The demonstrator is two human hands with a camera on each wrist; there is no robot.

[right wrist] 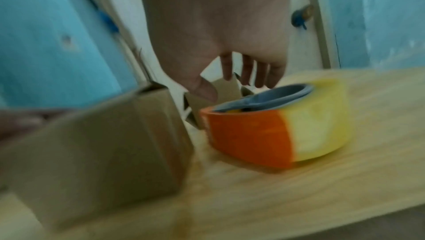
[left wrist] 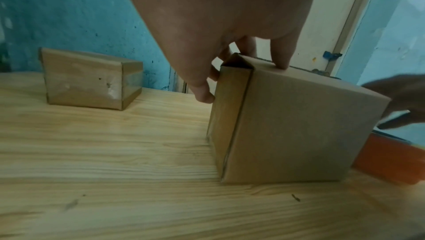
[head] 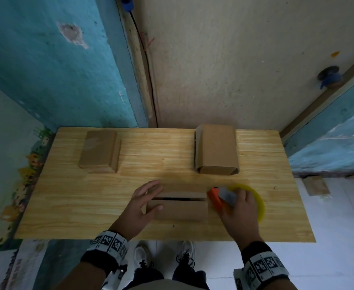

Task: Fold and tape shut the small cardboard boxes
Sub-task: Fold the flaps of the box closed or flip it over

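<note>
A small cardboard box (head: pixel 178 206) (left wrist: pixel 287 125) (right wrist: pixel 103 153) lies near the table's front edge, its two top flaps folded down with a dark slit between them. My left hand (head: pixel 153 195) (left wrist: pixel 230 73) rests on the box's left end, fingers spread on the far flap and thumb at the near flap. To the right of the box lies an orange and grey tape dispenser (head: pixel 215 197) (right wrist: pixel 253 134) (left wrist: pixel 386 160) with a yellowish roll. My right hand (head: pixel 234 197) (right wrist: pixel 241 76) hovers right over it with loose, spread fingers; the right wrist view is blurred.
A box wrapped in shiny tape (head: pixel 99 150) (left wrist: pixel 89 82) sits at the back left of the wooden table (head: pixel 151 164). Another box (head: pixel 215 150) (right wrist: pixel 225 89) stands at the back right. Walls close in behind the table, and my shoes show below its front edge.
</note>
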